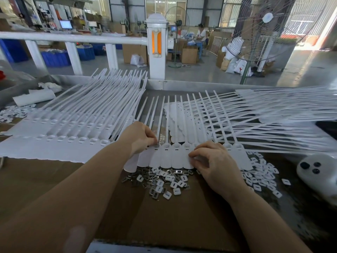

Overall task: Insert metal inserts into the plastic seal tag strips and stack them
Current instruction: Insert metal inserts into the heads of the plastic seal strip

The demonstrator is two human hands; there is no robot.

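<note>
We see a brown cardboard-covered table (173, 221) bearing a tag strip (175, 157) at centre, stacked strips (73, 128) at left, loose strips (264, 121) at right, and scattered metal inserts (164, 181) at lower centre.

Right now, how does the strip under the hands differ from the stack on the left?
The strip under the hands is a single layer lying in front of the person; the stack on the left is several layers piled up. The left hand pinches at a slot on the strip while the right hand presses its tags; nothing touches the stack. The strip's tails point straight away; the stack's slant rightward. Both are white plastic.
</note>
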